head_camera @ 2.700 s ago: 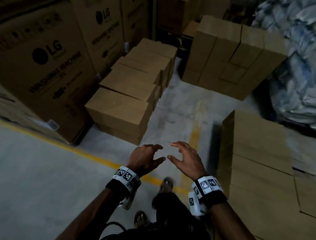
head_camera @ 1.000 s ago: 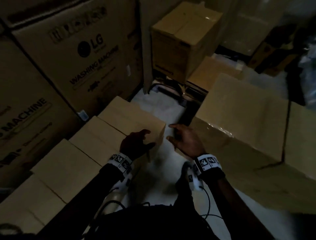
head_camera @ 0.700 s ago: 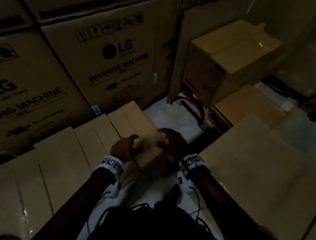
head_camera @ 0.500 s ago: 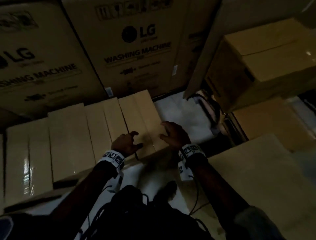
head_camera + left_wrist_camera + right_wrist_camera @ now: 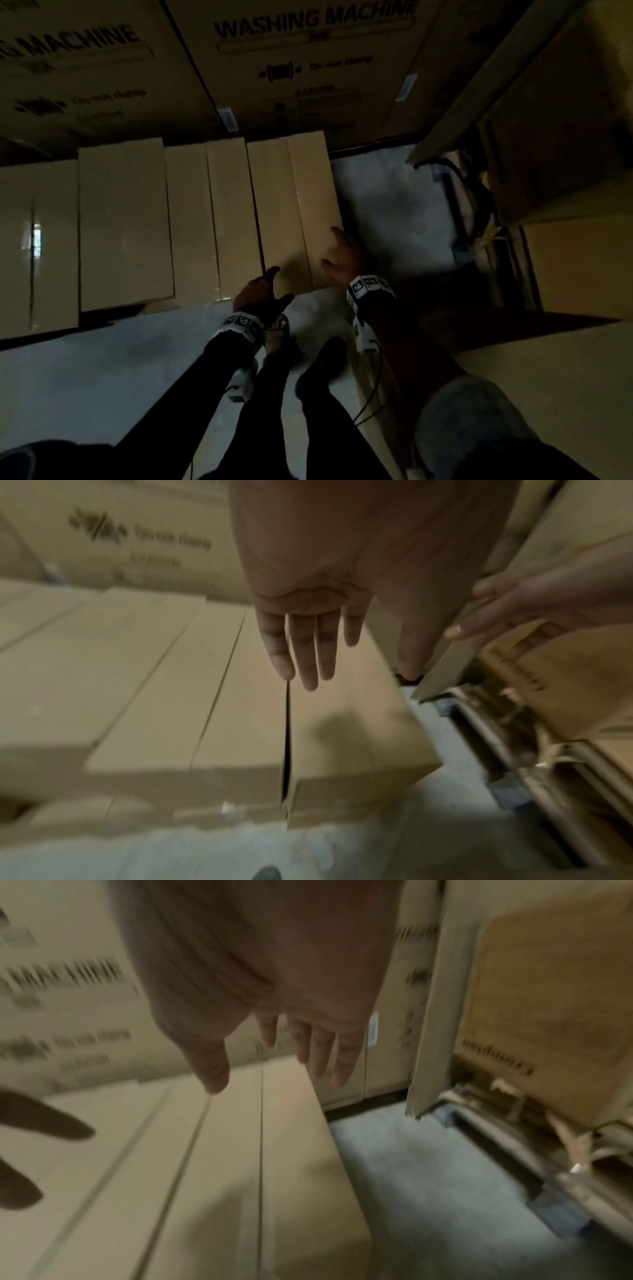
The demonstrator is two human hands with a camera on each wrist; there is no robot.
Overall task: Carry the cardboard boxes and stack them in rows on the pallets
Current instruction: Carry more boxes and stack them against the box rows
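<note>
At 6 o'clock in the head view, nearest the camera, stand the person's legs and feet on grey floor [image 5: 102,377]; just beyond, both hands reach forward. Left hand [image 5: 262,296] at about 11 o'clock of the feet: fingers straight and slightly spread, empty, hovering over the near end of the end box [image 5: 294,219], above the dark gap between it and its neighbour; contact cannot be confirmed from the blurred left wrist view. Right hand [image 5: 344,262] at 1 o'clock of the feet: fingers extended and spread, thumb out, at the box's right-hand top edge near its near corner, holding nothing; touching or just clear, cannot tell. Task thing: the end box sits rightmost in a row of cardboard boxes [image 5: 137,222] running toward 9 o'clock, long sides side by side, near ends roughly in line. Judgement: this row reads as partly built, with bare floor to the end box's right at 3 o'clock; whether a pallet lies beneath it is hidden. Whether the hands are leaving a placed box or about to lift one cannot be settled from these frames. Farther, at 12 o'clock, washing machine cartons [image 5: 301,68] wall the row's far ends. At 2 o'clock, another carton stack [image 5: 548,154] sits over strapping and frame parts.
</note>
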